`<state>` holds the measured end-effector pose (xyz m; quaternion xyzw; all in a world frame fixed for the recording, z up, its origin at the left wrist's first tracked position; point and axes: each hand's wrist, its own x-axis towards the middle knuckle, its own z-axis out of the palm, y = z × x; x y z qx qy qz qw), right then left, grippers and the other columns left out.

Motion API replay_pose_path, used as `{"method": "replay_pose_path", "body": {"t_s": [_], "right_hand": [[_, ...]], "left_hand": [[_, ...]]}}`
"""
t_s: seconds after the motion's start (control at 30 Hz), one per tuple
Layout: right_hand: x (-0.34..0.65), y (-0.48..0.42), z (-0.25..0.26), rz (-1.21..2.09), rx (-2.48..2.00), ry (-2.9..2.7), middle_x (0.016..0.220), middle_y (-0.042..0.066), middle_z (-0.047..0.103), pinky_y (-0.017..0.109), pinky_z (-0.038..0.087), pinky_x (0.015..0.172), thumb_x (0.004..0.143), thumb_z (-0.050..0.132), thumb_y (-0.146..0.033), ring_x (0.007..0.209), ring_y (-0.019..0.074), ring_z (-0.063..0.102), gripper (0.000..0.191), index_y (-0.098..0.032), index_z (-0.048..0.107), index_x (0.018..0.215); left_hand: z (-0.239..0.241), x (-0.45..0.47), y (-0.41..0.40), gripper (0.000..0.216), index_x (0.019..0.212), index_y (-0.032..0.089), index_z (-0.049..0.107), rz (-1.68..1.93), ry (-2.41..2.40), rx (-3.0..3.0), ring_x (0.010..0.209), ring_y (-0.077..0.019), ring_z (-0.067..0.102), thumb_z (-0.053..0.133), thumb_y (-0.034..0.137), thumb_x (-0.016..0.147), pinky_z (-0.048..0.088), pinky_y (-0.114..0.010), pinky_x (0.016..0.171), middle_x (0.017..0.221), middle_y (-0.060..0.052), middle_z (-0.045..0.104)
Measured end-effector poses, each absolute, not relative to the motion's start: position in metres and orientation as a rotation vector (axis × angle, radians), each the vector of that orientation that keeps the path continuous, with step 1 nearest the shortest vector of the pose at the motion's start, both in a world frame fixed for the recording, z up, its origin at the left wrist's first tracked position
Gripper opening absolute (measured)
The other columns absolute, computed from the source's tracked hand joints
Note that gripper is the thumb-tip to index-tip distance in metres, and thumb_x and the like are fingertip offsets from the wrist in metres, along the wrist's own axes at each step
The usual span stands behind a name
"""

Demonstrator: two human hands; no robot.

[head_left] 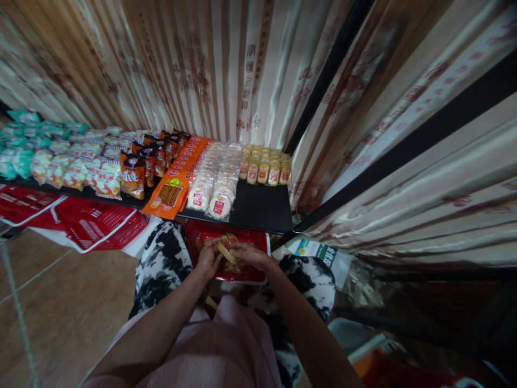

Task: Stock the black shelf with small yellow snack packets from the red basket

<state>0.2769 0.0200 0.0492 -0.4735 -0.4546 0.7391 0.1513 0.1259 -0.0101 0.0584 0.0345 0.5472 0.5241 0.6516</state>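
Observation:
Both hands meet over a red plastic basket (260, 276) between my knees. Between them is a small yellow wrapped snack pack (226, 253). My left hand (209, 258) has its fingers closed on the pack's left side. From the right, my right hand (251, 254) grips the same pack with bent fingers. More yellowish packs lie in the basket beneath, partly covered by my hands. Similar yellow snack packs (262, 171) stand in rows on the black shelf (262, 207) just ahead.
Left along the shelf lie round white crackers (221, 200) in clear wrap, a flat orange snack bag (169, 194), black-and-orange bags (133, 175), white bags (105, 177) and green bags (20, 161). Red baskets (97, 223) sit below. A curtain (226, 64) hangs behind; a dark bar (404, 145) slants at right.

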Motion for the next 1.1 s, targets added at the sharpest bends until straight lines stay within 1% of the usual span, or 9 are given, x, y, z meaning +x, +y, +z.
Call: {"method": "replay_pose_path", "body": {"t_s": [0.17, 0.3, 0.4, 0.5, 0.67, 0.73, 0.83, 0.97, 1.1], "right_hand": [[0.277, 0.024, 0.048, 2.135, -1.244, -1.369, 0.076, 0.0, 0.064, 0.02, 0.041, 0.053, 0.061, 0.075, -0.045, 0.063, 0.01, 0.058, 0.042, -0.018, 0.062, 0.091], [0.276, 0.027, 0.042, 2.164, -1.179, -1.439, 0.079, 0.0, 0.067, 0.028, 0.048, 0.068, 0.054, 0.079, -0.043, 0.071, 0.0145, 0.062, 0.046, -0.019, 0.063, 0.089], [0.276, 0.028, 0.037, 2.157, -1.152, -1.522, 0.081, 0.001, 0.068, 0.033, 0.048, 0.077, 0.056, 0.077, -0.047, 0.078, 0.0176, 0.063, 0.043, -0.018, 0.064, 0.085], [0.28, 0.028, 0.041, 2.125, -1.148, -1.576, 0.085, 0.002, 0.069, 0.035, 0.047, 0.081, 0.056, 0.075, -0.051, 0.083, 0.0193, 0.063, 0.047, -0.017, 0.064, 0.086], [0.29, 0.026, 0.067, 2.137, -1.07, -1.548, 0.094, 0.005, 0.068, 0.035, 0.046, 0.083, 0.057, 0.074, -0.052, 0.085, 0.0197, 0.063, 0.055, -0.015, 0.063, 0.095], [0.294, 0.025, 0.077, 2.112, -1.064, -1.528, 0.098, 0.006, 0.068, 0.034, 0.046, 0.084, 0.059, 0.073, -0.053, 0.088, 0.0194, 0.062, 0.056, -0.015, 0.061, 0.1], [0.3, 0.023, 0.086, 2.085, -1.051, -1.553, 0.1, 0.006, 0.067, 0.034, 0.046, 0.083, 0.062, 0.071, -0.053, 0.09, 0.0195, 0.062, 0.057, -0.014, 0.06, 0.102], [0.306, 0.02, 0.094, 2.076, -1.059, -1.667, 0.094, 0.004, 0.067, 0.032, 0.046, 0.08, 0.066, 0.069, -0.049, 0.088, 0.0193, 0.062, 0.047, -0.014, 0.062, 0.097], [0.311, 0.017, 0.107, 2.02, -1.123, -1.677, 0.09, 0.002, 0.067, 0.028, 0.046, 0.073, 0.069, 0.066, -0.045, 0.084, 0.0181, 0.061, 0.037, -0.018, 0.063, 0.094]], "left_hand": [[0.062, 0.124, -0.007, 0.026, 0.084, 0.016, 0.058, 1.193, 1.193, 0.093, 0.065, -0.0102, 0.062, 0.05, -0.002, 0.067, 0.05, -0.021, 0.063, 0.076, -0.002, 0.065], [0.059, 0.124, -0.006, 0.025, 0.087, 0.016, 0.059, 1.166, 1.174, 0.127, 0.064, -0.0095, 0.062, 0.05, 0.0, 0.07, 0.049, -0.019, 0.061, 0.078, -0.003, 0.066], [0.055, 0.125, -0.006, 0.022, 0.087, 0.015, 0.06, 1.137, 1.168, 0.147, 0.062, -0.0098, 0.062, 0.051, 0.002, 0.071, 0.048, -0.019, 0.058, 0.078, -0.004, 0.066], [0.051, 0.127, -0.006, 0.017, 0.083, 0.013, 0.061, 1.137, 1.143, 0.176, 0.058, -0.0092, 0.06, 0.053, 0.004, 0.07, 0.047, -0.018, 0.055, 0.074, -0.003, 0.065], [0.058, 0.135, -0.007, 0.012, 0.08, 0.013, 0.06, 1.147, 1.136, 0.2, 0.057, -0.0091, 0.059, 0.053, 0.009, 0.071, 0.046, -0.018, 0.053, 0.068, -0.002, 0.063], [0.066, 0.138, -0.007, 0.009, 0.08, 0.013, 0.06, 1.146, 1.133, 0.176, 0.056, -0.009, 0.057, 0.055, 0.016, 0.074, 0.045, -0.018, 0.052, 0.068, -0.002, 0.062], [0.077, 0.14, -0.007, 0.017, 0.077, 0.013, 0.06, 1.169, 1.115, 0.159, 0.055, -0.0082, 0.056, 0.056, 0.029, 0.076, 0.044, -0.018, 0.051, 0.07, -0.003, 0.062], [0.083, 0.141, -0.007, 0.029, 0.081, 0.012, 0.063, 1.162, 1.076, 0.299, 0.066, -0.0115, 0.059, 0.059, 0.04, 0.074, 0.045, -0.019, 0.052, 0.08, -0.005, 0.064], [0.087, 0.141, -0.007, 0.032, 0.08, 0.014, 0.063, 1.104, 1.065, 0.503, 0.063, -0.0107, 0.056, 0.069, 0.041, 0.065, 0.041, -0.018, 0.05, 0.072, -0.001, 0.061]]}}
